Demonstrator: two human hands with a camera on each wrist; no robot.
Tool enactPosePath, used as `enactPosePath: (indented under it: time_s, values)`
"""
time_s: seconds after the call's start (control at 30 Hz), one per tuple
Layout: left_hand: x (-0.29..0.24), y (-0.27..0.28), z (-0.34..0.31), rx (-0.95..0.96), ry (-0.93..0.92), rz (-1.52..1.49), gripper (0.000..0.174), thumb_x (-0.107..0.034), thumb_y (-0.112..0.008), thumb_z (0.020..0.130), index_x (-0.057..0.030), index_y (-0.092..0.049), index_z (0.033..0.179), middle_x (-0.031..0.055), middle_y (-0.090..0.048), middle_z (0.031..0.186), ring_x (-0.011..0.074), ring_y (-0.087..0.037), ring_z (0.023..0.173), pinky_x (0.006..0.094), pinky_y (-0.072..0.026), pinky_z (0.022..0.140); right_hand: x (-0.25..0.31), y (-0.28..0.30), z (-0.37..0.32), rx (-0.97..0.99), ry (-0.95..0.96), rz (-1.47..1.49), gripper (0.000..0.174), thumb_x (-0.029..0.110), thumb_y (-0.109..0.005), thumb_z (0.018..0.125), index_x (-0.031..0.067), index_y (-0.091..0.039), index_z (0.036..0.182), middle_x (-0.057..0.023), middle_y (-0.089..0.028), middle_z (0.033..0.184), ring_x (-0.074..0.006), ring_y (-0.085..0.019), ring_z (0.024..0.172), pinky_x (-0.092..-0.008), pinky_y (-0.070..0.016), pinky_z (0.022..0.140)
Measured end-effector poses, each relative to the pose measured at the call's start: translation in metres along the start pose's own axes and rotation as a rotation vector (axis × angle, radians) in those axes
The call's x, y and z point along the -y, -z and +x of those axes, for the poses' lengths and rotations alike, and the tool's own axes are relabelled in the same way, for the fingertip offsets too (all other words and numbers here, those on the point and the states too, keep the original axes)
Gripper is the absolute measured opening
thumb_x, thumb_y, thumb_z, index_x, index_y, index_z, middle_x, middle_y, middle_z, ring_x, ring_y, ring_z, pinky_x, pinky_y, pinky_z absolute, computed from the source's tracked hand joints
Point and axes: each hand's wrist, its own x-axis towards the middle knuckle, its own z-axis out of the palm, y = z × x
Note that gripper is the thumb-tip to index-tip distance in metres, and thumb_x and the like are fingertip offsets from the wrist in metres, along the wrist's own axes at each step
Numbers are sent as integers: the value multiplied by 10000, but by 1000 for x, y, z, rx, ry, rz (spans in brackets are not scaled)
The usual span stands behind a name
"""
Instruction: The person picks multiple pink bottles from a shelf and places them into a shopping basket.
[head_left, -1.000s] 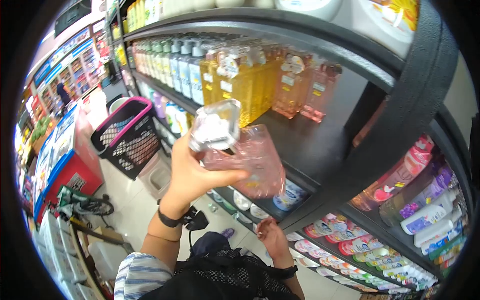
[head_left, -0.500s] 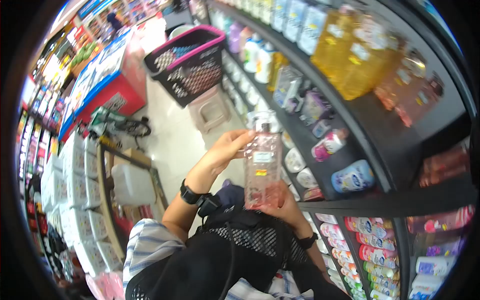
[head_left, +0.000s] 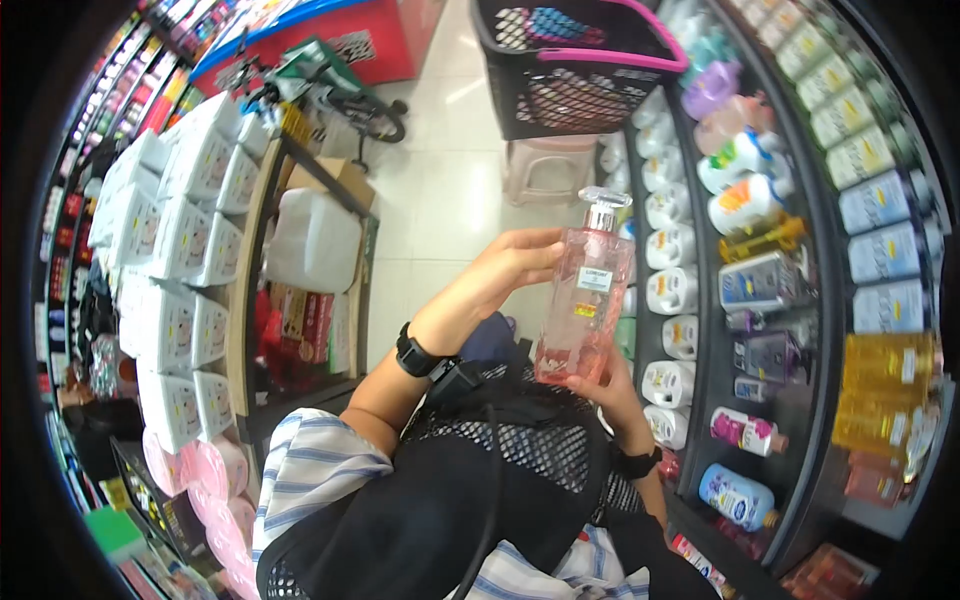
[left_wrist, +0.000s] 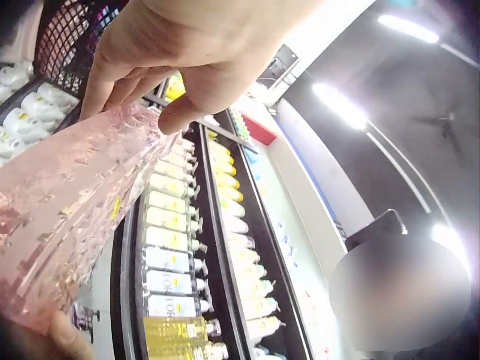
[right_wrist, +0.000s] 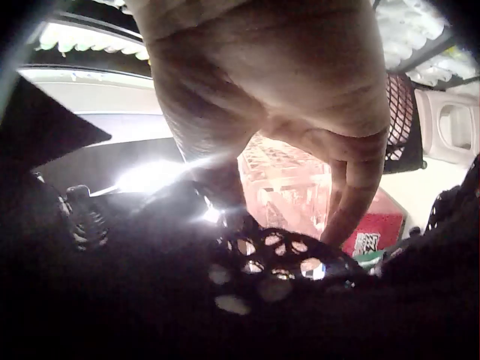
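Observation:
A clear pink bottle point(head_left: 588, 300) with a faceted cap and a small label stands nearly upright in front of the body in the head view. My left hand point(head_left: 505, 270) grips its upper side, below the neck; in the left wrist view that hand point(left_wrist: 180, 56) has thumb and fingers about the top of the bottle point(left_wrist: 60, 202). Low on the bottle, my right hand point(head_left: 612, 390) holds the base with the thumb in front. The right wrist view shows the right hand point(right_wrist: 277, 82) curved round the bottle's lower end point(right_wrist: 289, 187).
Shelves of bottles point(head_left: 760, 280) run along the right. A black basket with a pink rim point(head_left: 610, 62) sits above a pale stool point(head_left: 550, 170). White boxes point(head_left: 180, 240) are stacked on the left beside a wooden-edged rack point(head_left: 250, 300). A small bicycle point(head_left: 350, 110) stands farther off.
The head view has swung left and down toward the aisle. The bottle, tipped in the left hand earlier, is now nearly upright, and the right hand has come up to hold its base.

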Motion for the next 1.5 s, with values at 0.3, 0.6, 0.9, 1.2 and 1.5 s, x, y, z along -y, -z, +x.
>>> enactPosePath:
  time_s: [0.3,0.6,0.9,1.2,1.5]
  values:
    - [-33,68,26,-130,7,31,498,-182,-551,935,87,-413,1331,140,-539,1277,203,-516,1190,360,-381,1051,13,-9,95,64,-146,62,573,30,-720,773,15,-399,1246,-124,-563,1183,-207,-584,1071,-319,-450,927]
    - [-25,73,93,-202,86,9,475,-196,-522,952,75,-421,1329,135,-533,1287,191,-512,1194,350,-383,1043,28,45,141,83,-255,86,551,43,-719,776,8,-413,1234,-117,-586,1154,-200,-609,1020,-310,-455,918]
    - [-71,37,217,-225,64,321,527,-306,-605,899,2,-483,1308,88,-565,1246,160,-524,1148,355,-387,1004,104,133,217,107,-140,56,537,16,-704,777,-12,-415,1228,-82,-581,1117,-155,-582,1034,-294,-453,911]
    - [-68,26,292,-223,109,346,559,-333,-629,903,22,-467,1303,99,-572,1220,167,-554,1110,342,-467,923,141,192,269,102,85,162,582,-20,-647,802,-19,-351,1303,-110,-541,1206,-182,-551,1103,-324,-424,971]
    - [-72,64,358,-258,211,246,510,-321,-648,873,26,-534,1228,95,-630,1080,141,-630,927,293,-557,751,159,225,318,187,-27,80,577,137,-657,876,-2,-337,1336,-115,-561,1178,-180,-575,1061,-313,-451,931]
